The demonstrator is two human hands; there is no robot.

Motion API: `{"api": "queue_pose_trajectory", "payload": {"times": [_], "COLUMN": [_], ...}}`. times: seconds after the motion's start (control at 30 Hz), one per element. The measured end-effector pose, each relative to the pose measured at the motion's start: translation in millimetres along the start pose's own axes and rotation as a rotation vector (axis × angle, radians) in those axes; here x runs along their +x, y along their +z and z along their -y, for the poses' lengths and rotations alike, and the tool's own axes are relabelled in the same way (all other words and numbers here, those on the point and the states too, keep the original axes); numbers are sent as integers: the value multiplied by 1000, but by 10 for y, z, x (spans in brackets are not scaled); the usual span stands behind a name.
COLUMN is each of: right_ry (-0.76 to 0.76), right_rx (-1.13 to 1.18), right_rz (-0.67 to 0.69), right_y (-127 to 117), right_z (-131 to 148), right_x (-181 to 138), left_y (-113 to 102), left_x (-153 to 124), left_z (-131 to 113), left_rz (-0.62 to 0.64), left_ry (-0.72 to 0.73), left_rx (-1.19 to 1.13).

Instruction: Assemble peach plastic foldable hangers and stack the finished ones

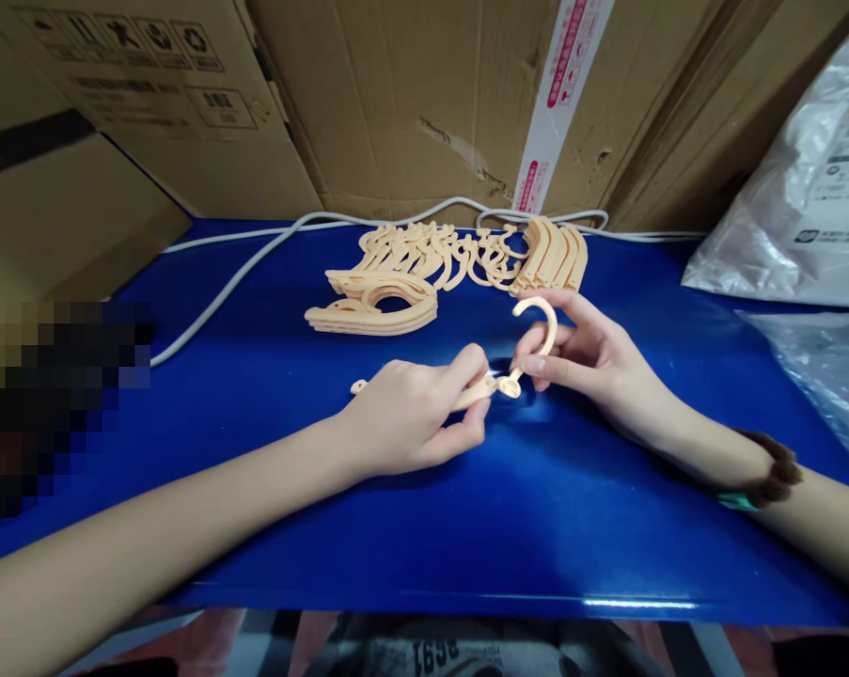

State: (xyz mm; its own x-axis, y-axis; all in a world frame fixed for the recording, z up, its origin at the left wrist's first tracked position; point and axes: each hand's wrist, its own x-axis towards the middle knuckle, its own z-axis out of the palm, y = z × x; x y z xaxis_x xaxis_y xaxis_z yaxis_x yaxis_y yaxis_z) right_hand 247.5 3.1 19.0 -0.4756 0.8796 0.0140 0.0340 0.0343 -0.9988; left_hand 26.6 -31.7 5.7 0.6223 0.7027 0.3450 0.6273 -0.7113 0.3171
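Note:
My left hand (pixel 424 414) is closed around a cream plastic hanger arm (pixel 475 395), palm down over the blue table; the arm's far end pokes out left of the knuckles. Between the thumb and fingers of my right hand (pixel 586 353) is a cream hanger hook (pixel 552 324), its curve upward. The hook's round base sits right at the arm's tip; whether they are joined I cannot tell. Beyond my hands lie a pile of loose hooks (pixel 495 259), a stack of hanger arms (pixel 555 254) and several stacked hanger pieces (pixel 374 320).
Cardboard boxes (pixel 410 103) stand along the back of the blue table (pixel 410 536). A white cable (pixel 255 268) runs across the rear and down the left. Clear plastic bags (pixel 769 226) lie at the right. A blurred dark patch covers the left edge.

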Motion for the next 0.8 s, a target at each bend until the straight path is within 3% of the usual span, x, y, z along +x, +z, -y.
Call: {"api": "queue_pose_trajectory", "payload": {"times": [0.4, 0.8], "right_ry": [59, 73], "right_rx": [99, 139], "right_rz": [33, 10], "right_y": [-92, -105], "right_z": [-43, -51], "right_x": [61, 69], "left_y": [75, -1], "left_x": [-87, -54], "left_z": [-35, 3], "left_rz": [-198, -98], "left_ry": [115, 58], "left_rx": [-70, -22]}}
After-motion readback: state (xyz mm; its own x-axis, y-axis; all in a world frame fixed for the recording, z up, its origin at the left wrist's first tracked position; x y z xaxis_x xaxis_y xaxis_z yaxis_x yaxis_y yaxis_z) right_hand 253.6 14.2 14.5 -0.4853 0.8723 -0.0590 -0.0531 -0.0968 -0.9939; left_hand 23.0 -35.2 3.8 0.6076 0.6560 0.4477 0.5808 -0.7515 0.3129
